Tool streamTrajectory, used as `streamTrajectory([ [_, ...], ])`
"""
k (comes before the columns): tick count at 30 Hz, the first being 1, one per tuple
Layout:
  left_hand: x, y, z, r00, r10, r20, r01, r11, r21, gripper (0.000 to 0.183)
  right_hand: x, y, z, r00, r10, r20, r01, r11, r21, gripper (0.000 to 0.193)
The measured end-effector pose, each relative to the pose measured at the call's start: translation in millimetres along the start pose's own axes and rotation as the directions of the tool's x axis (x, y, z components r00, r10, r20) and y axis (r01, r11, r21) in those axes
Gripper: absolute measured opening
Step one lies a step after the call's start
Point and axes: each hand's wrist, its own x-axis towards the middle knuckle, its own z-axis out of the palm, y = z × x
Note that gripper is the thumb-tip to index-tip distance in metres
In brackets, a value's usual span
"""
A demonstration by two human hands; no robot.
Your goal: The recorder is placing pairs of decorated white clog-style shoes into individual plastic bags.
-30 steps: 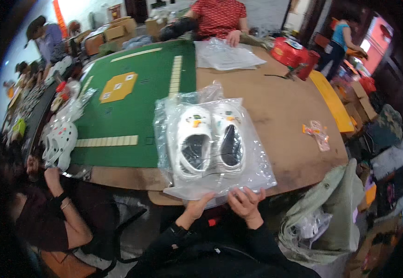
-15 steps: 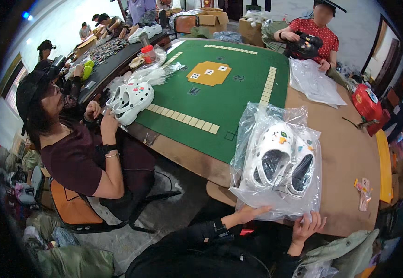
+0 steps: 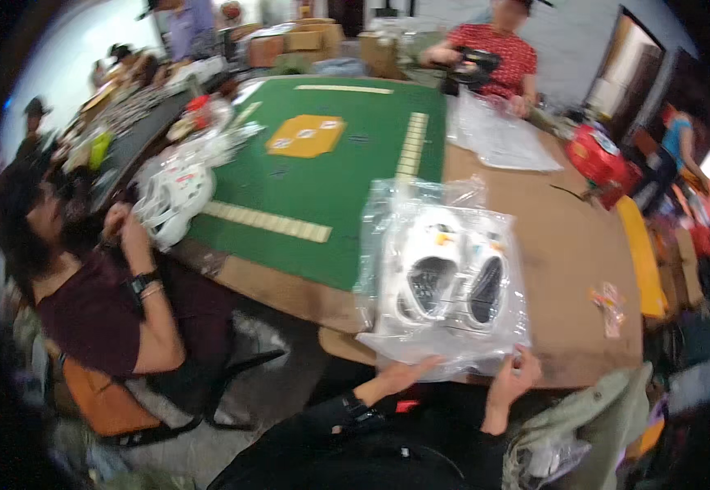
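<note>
A pair of white clogs (image 3: 428, 282) with small coloured charms lies side by side in a clear plastic bag (image 3: 498, 314) on the brown table edge in front of me. The toes point away from me. My left hand (image 3: 406, 372) rests at the bag's near edge, its fingers stretched out flat against the plastic. At the near right corner of the bag, my right hand (image 3: 516, 377) has its fingers curled and pinched together on the plastic. Motion blurs the picture somewhat.
A green mat (image 3: 290, 188) with pale tile rows covers the table's middle. At left, a seated person handles white clogs (image 3: 177, 196). Across the table, a person in red holds something dark behind a plastic sheet (image 3: 502, 135). A red bag (image 3: 600, 159) and orange packet (image 3: 610, 309) lie right.
The whole view has swung, so the scene sits further left. My right hand's fingers, spread before, have curled in on the bag's edge. The left hand stays at the near edge.
</note>
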Motion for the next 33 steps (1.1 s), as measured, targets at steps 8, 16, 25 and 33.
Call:
streamTrajectory([
  [8, -4, 1, -7, 0.999, 0.019, 0.043, -0.022, 0.997, 0.08, 0.041, -19, -24, 17, 0.986, 0.086, 0.145, -0.144, 0.88, 0.452, 0.018],
  [16, -5, 13, 6, 0.988, 0.081, -0.131, -0.044, 0.962, 0.268, 0.033, -35, -22, 14, 0.907, 0.298, 0.297, -0.414, 0.508, 0.756, 0.01],
  [25, -6, 11, 6, 0.957, 0.164, -0.241, -0.155, 0.986, 0.057, 0.024, -37, -23, 17, 0.839, 0.354, 0.413, -0.522, 0.309, 0.795, 0.011],
  [33, -5, 4, 4, 0.958, 0.174, -0.227, -0.171, 0.985, 0.035, 0.022, -35, -12, 18, 0.791, 0.379, 0.481, -0.568, 0.16, 0.808, 0.011],
])
